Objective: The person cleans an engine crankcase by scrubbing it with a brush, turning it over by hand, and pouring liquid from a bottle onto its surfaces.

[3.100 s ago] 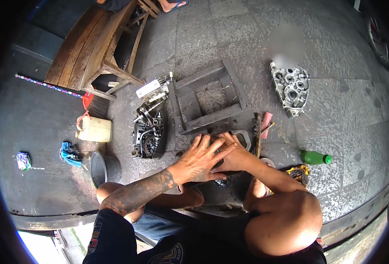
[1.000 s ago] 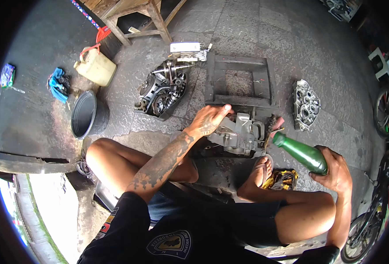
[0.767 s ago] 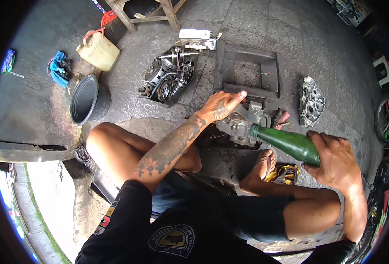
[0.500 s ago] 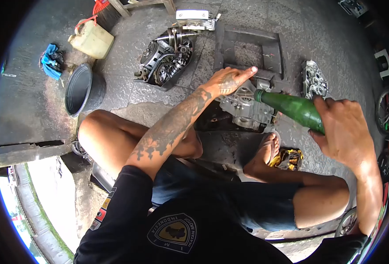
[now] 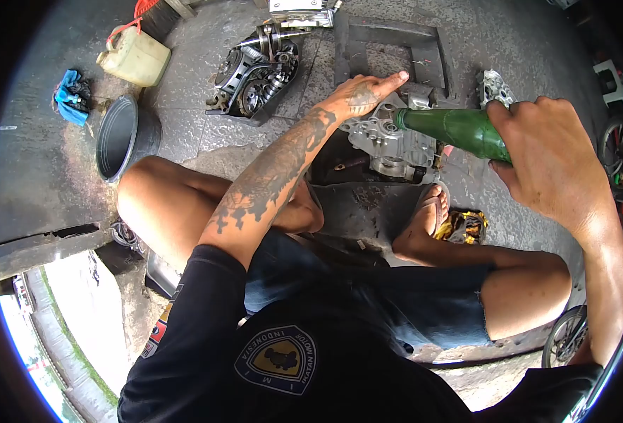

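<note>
A green glass bottle (image 5: pixel 452 132) lies nearly level in my right hand (image 5: pixel 547 155), whose fingers and thumb wrap around its base end. Its open mouth points left, at the upper part of a grey metal engine case (image 5: pixel 403 144), close above or touching it; I cannot tell which. My left hand (image 5: pixel 364 95) is on the far left side of this engine case, gripping it with the thumb stretched out to the right. The other left fingers are mostly hidden behind the hand. No liquid is visible at the bottle's mouth.
Beyond the engine case lies a dark frame (image 5: pixel 343 56). A tray of engine parts (image 5: pixel 255 81), a black bucket (image 5: pixel 125 137), a pale jerrycan (image 5: pixel 135 58) and a blue cloth (image 5: pixel 72 99) are to the left. Another metal casting (image 5: pixel 495 88) sits at right, a yellow-black packet (image 5: pixel 466 227) near my foot.
My right hand has brought the bottle to a more level position, its mouth still at the engine case. My left hand stays on the case. The whole view has shifted slightly.
</note>
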A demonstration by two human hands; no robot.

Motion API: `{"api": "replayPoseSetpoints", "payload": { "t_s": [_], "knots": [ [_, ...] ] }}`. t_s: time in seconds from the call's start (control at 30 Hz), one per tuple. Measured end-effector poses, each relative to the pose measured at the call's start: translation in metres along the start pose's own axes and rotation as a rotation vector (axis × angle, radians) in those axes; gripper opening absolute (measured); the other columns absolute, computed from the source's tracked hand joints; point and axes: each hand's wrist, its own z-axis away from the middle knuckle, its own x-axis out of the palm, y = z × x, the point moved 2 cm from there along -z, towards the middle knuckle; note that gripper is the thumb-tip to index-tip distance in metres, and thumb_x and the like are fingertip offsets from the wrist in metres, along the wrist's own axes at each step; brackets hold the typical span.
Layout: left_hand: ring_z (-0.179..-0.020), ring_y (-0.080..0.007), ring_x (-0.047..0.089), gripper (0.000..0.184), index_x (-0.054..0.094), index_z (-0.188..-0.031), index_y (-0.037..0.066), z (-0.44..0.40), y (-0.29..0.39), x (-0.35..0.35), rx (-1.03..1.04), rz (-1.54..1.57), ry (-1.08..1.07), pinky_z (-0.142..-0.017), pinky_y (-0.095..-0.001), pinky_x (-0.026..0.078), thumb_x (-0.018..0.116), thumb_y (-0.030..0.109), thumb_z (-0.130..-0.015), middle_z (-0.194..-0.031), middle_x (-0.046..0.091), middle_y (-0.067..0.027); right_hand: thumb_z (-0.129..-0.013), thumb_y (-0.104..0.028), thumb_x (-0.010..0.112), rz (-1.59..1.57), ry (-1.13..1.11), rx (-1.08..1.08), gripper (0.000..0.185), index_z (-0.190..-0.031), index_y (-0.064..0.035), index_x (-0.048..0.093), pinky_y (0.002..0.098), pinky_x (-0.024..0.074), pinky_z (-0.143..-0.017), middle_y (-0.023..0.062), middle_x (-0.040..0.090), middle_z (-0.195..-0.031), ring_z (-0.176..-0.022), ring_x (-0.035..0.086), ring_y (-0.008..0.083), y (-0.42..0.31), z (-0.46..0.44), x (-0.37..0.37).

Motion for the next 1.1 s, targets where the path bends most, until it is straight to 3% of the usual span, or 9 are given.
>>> {"api": "replayPoseSetpoints", "payload": {
  "t_s": [0.07,0.33,0.37,0.4,0.83,0.9,1.0,1.07,1.1],
  "knots": [
    [-0.12,-0.039,0.057,0.114,0.069,-0.124,0.008,0.003,0.004,-0.002,-0.001,0.003,0.008,-0.104,-0.0616,0.033,0.019,0.098,-0.074,-0.088,0.065,-0.0225,-0.071,-0.016,0.081,0.027,-0.024,-0.001,0.041,-0.104,0.0002,0.062,0.0435,0.0461,-0.079,0.016,0.065,-0.078,-0.083,0.063,0.0353,-0.004,0.0,-0.001],
    [-0.118,-0.0376,0.058,0.109,0.071,-0.119,0.012,-0.001,-0.001,0.003,0.048,-0.014,0.068,-0.103,-0.0637,0.032,0.018,0.097,-0.076,-0.081,0.062,-0.0206,-0.072,-0.016,0.081,0.063,-0.072,0.043,0.04,-0.102,0.0006,0.062,0.0435,0.0466,-0.078,0.0165,0.065,-0.079,-0.082,0.064,0.035,-0.003,0.011,0.0],
    [-0.118,-0.0376,0.058,0.107,0.072,-0.118,0.013,-0.001,0.0,0.003,0.056,-0.02,0.072,-0.104,-0.0641,0.032,0.018,0.096,-0.077,-0.08,0.061,-0.0203,-0.073,-0.018,0.079,0.104,-0.081,0.048,0.036,-0.1,0.0012,0.065,0.0407,0.0489,-0.078,0.0149,0.066,-0.078,-0.083,0.066,0.0316,-0.002,0.012,0.0],
    [-0.118,-0.0376,0.058,0.107,0.072,-0.118,0.013,0.0,0.0,0.003,0.058,-0.018,0.072,-0.104,-0.0641,0.032,0.018,0.096,-0.077,-0.08,0.061,-0.0203,-0.075,-0.02,0.078,0.145,-0.091,0.053,0.033,-0.097,0.0018,0.067,0.0379,0.0512,-0.078,0.0134,0.068,-0.077,-0.083,0.068,0.0282,-0.002,0.014,-0.001],
    [-0.116,-0.0391,0.059,0.102,0.073,-0.116,0.014,-0.001,-0.002,0.003,0.056,0.001,0.073,-0.104,-0.0637,0.032,0.021,0.094,-0.08,-0.083,0.062,-0.0198,-0.075,-0.021,0.078,0.181,-0.102,0.055,0.029,-0.093,0.0001,0.068,0.0378,0.0521,-0.079,0.0134,0.069,-0.079,-0.084,0.069,0.0288,-0.001,0.017,0.003],
    [-0.117,-0.0392,0.059,0.102,0.073,-0.116,0.013,0.001,-0.002,0.003,0.058,0.003,0.069,-0.105,-0.0639,0.032,0.021,0.094,-0.08,-0.083,0.063,-0.0202,-0.072,-0.018,0.081,0.137,-0.19,0.076,0.04,-0.102,0.0013,0.062,0.0426,0.0475,-0.079,0.0164,0.066,-0.079,-0.084,0.064,0.0333,0.003,0.016,0.008],
    [-0.12,-0.0403,0.058,0.106,0.073,-0.116,0.012,0.003,0.0,0.002,0.081,-0.002,0.066,-0.105,-0.0658,0.031,0.018,0.094,-0.079,-0.091,0.066,-0.0222,-0.072,-0.018,0.081,0.126,-0.224,0.083,0.041,-0.103,0.0017,0.062,0.0422,0.0473,-0.08,0.0166,0.066,-0.08,-0.085,0.064,0.0331,0.003,0.016,0.008],
    [-0.125,-0.0381,0.056,0.096,0.072,-0.117,0.011,0.006,0.002,0.0,0.095,0.026,0.078,-0.106,-0.0602,0.036,0.03,0.09,-0.082,-0.103,0.069,-0.0229,-0.072,-0.018,0.081,0.12,-0.228,0.085,0.041,-0.103,0.0018,0.063,0.0421,0.0473,-0.08,0.0165,0.066,-0.079,-0.085,0.064,0.033,0.002,0.016,0.007],
    [-0.125,-0.0381,0.056,0.096,0.072,-0.117,0.011,0.009,0.002,0.0,0.094,0.027,0.077,-0.106,-0.0602,0.036,0.03,0.09,-0.082,-0.103,0.069,-0.0229,-0.072,-0.018,0.081,0.113,-0.233,0.087,0.041,-0.104,0.0018,0.063,0.042,0.0473,-0.08,0.0163,0.066,-0.079,-0.085,0.064,0.033,0.002,0.017,0.007]
  ]
}}
